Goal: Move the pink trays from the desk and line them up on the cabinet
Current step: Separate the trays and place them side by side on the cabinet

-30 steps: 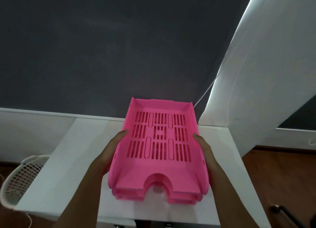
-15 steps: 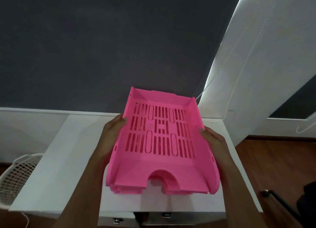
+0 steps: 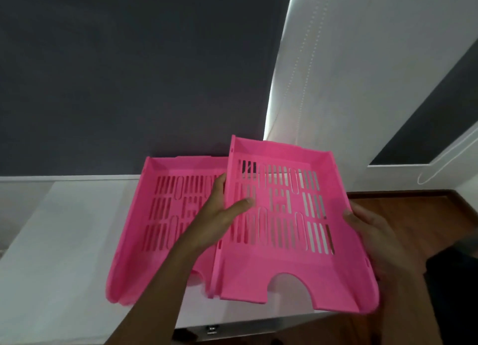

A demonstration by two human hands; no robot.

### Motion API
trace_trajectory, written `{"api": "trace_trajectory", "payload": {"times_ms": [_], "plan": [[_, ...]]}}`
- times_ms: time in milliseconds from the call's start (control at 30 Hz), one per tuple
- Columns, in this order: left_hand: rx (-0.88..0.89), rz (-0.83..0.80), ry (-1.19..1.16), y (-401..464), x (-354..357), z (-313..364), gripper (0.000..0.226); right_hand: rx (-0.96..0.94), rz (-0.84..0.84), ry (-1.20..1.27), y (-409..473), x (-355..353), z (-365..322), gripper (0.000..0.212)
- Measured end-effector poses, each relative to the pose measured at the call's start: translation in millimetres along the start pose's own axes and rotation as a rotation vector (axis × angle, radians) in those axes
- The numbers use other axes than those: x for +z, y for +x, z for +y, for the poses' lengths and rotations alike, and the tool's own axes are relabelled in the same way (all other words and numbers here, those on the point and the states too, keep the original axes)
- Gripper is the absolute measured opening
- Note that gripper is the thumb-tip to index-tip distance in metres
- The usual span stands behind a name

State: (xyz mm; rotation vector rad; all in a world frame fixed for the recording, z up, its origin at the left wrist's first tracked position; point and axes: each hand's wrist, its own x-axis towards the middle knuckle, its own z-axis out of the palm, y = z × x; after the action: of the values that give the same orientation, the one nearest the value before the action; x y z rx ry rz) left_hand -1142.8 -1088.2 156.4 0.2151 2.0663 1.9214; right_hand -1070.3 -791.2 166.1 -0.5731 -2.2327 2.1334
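Two pink slotted trays show on the white cabinet top (image 3: 64, 241). The left pink tray (image 3: 152, 228) lies flat on the cabinet, its back against the dark wall. The right pink tray (image 3: 289, 228) is lifted and tilted, overlapping the left tray's right side and reaching past the cabinet's right edge. My left hand (image 3: 222, 215) grips the lifted tray's left wall, thumb inside on its floor. On the right wall of that same tray, my right hand (image 3: 372, 233) holds the outside.
A dark grey wall (image 3: 129, 73) rises directly behind the cabinet. A white column with a bead cord (image 3: 336, 73) stands at the back right. Brown wooden floor (image 3: 413, 210) lies to the right, below the cabinet edge.
The top tray has come off the stack and shifted right and up, held by both hands. The lower tray stays on the cabinet, now uncovered at the left.
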Motion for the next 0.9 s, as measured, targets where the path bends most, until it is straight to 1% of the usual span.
{"api": "trace_trajectory", "payload": {"times_ms": [67,133,200,400,500,700,900], "plan": [[-0.041,0.001,0.017,10,26,-2,0.099,0.007,0.053,-0.011,4,-21,2,0.026],[-0.057,0.002,0.03,19,53,-4,0.093,0.023,0.084,-0.047,9,-42,5,0.027],[-0.072,0.004,0.048,26,76,-6,0.092,0.04,0.105,-0.068,15,-62,11,0.026],[-0.203,0.076,0.091,45,127,-23,0.093,0.076,0.101,-0.104,40,-104,29,0.025],[-0.285,0.146,0.105,50,141,-38,0.088,0.105,0.075,-0.142,57,-109,47,0.025],[-0.425,0.324,0.136,48,153,-64,0.083,0.174,0.016,-0.179,81,-99,73,0.034],[-0.442,0.439,0.142,52,156,-68,0.081,0.171,-0.029,-0.156,94,-91,85,0.038]]}}
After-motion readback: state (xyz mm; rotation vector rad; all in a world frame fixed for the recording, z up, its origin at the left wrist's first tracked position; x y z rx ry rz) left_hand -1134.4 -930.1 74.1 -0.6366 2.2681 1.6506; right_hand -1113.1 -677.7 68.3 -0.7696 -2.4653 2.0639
